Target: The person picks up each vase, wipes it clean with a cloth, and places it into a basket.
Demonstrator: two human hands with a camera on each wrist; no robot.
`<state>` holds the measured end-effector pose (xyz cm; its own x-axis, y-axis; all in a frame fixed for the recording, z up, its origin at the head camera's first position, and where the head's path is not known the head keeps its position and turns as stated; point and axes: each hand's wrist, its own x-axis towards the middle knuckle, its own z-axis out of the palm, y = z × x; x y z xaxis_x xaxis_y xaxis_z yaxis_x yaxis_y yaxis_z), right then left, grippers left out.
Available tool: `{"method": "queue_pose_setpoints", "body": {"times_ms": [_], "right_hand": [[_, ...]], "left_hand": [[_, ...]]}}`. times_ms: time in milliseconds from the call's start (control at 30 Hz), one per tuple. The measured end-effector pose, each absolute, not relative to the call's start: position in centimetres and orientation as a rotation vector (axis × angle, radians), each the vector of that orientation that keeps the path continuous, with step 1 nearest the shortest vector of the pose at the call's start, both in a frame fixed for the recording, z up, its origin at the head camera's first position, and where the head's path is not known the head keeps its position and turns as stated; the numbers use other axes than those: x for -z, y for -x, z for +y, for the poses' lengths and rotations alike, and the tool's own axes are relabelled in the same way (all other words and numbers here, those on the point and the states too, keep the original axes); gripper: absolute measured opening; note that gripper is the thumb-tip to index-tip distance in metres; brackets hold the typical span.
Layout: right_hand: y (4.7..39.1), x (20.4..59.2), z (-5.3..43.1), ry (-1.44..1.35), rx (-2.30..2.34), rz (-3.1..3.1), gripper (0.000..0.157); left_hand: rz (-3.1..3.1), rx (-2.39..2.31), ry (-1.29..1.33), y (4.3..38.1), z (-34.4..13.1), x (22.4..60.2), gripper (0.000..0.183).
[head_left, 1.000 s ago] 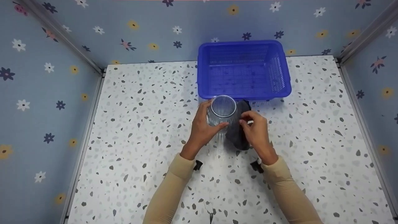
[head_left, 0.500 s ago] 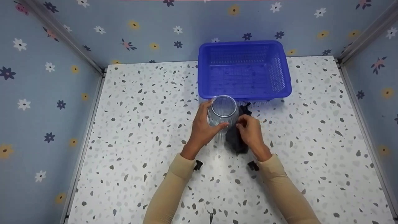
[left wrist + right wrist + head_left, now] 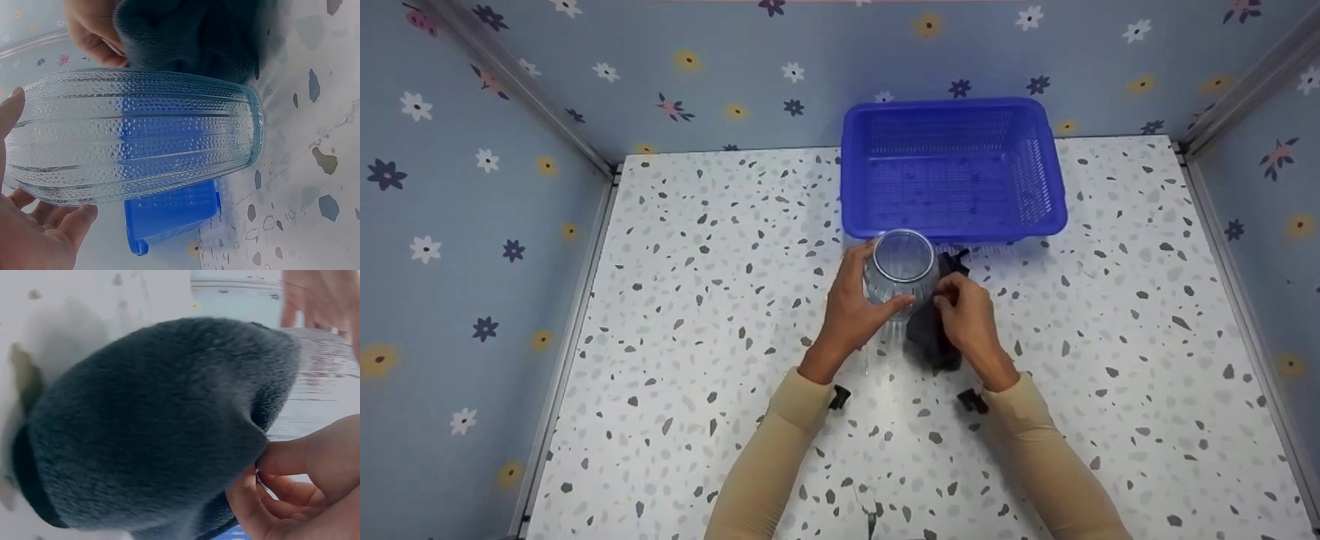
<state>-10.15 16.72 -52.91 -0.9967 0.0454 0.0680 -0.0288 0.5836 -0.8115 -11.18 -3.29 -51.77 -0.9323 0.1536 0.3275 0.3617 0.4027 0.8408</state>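
Observation:
A clear, ribbed glass vase point(image 3: 901, 289) stands upright on the table, its round mouth facing up. My left hand point(image 3: 851, 311) grips its upper part, thumb on the near side and fingers round the far left. Dimpled glass panels of the vase point(image 3: 140, 135) fill the left wrist view. Beside the vase on its right, a dark grey cloth point(image 3: 934, 341) hangs bunched from my right hand point(image 3: 969, 315). Thumb and fingers pinch an edge of the cloth point(image 3: 157, 422), as the right wrist view shows. The fluffy cloth lies against or very near the glass.
A blue plastic basket point(image 3: 847, 180) with slotted walls stands just behind the vase, near the back wall. The speckled white table point(image 3: 697, 300) stretches to both sides. Flowered blue panels point(image 3: 720, 67) enclose the back and both sides.
Since the first frame my right hand has shifted left, closer to the vase, and the cloth has bunched up. During the last half second both hands hold nearly still.

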Motion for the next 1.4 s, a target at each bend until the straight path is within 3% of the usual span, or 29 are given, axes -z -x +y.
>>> {"method": "queue_pose_setpoints", "body": {"times_ms": [567,933,1400], "right_hand": [[9.4,46.6,16.5,-0.136,-1.38,-2.536,0.008],[9.5,47.8,16.7,-0.115,-1.372,-2.537,0.009],[10.0,52.7,16.8,-0.018,-1.402,-2.666,0.008]], "left_hand": [[-2.474,1.549,0.459,11.1,-3.2,52.0,0.09],[-2.453,1.555,0.467,11.2,-3.3,51.9,0.09],[-2.48,1.555,0.455,11.1,-3.3,52.1,0.089]]}}
